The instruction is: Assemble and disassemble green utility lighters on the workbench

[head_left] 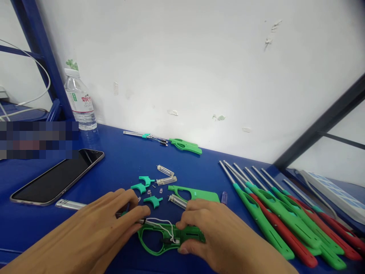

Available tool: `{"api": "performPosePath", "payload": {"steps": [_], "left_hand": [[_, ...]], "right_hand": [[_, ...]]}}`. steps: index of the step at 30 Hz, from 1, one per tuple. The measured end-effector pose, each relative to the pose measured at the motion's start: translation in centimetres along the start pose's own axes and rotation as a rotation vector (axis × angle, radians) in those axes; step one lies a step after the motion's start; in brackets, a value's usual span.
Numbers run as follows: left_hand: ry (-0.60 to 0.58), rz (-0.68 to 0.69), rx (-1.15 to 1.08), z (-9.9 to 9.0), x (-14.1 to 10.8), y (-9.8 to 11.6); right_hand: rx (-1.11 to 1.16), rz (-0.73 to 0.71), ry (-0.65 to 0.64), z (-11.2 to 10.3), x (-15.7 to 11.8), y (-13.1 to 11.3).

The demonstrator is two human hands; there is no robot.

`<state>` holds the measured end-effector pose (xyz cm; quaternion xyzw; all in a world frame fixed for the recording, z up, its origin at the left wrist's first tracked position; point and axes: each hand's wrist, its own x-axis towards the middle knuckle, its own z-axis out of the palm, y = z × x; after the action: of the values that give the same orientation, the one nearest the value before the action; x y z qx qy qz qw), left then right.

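My right hand [213, 228] grips the handle end of a green lighter half-shell [151, 252], its inside facing up. White wires [162, 220] loop over the shell's open interior. My left hand [105, 224] is closed at the front of the shell, fingers pinched around the wires and the base of a metal tube [70, 204], which sticks out to the left. Just beyond my hands lie turquoise triggers [154, 201], tiny metal clips [161, 190] and clear fuel tanks [167, 180]. Another green shell half [205, 195] lies behind my right hand.
Several assembled green and red lighters [273, 213] are piled at right. A screwdriver's purple handle [224, 197] lies beside them. A phone [57, 177] and water bottle [81, 101] are at left. Near the wall lie a wired metal tube [135, 134] and a green casing [186, 146].
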<state>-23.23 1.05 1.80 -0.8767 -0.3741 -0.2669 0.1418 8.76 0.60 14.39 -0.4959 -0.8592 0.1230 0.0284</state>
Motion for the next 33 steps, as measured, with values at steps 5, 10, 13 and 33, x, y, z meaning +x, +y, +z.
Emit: {"api": "performPosePath", "payload": {"steps": [5, 10, 13, 33], "left_hand": [[0.066, 0.069, 0.025, -1.6, 3.3, 1.2], [0.046, 0.066, 0.009, -2.5, 4.7, 1.8], [0.011, 0.054, 0.005, -2.0, 4.1, 1.6], [-0.046, 0.107, 0.059, -0.7, 2.1, 1.1]], "right_hand": [[0.042, 0.023, -0.066, -0.3, 0.0, 0.0], [0.062, 0.032, -0.091, -0.2, 0.0, 0.0], [0.065, 0.044, -0.110, -0.3, 0.1, 0.0], [0.044, 0.051, -0.158, -0.8, 0.5, -0.5]]}}
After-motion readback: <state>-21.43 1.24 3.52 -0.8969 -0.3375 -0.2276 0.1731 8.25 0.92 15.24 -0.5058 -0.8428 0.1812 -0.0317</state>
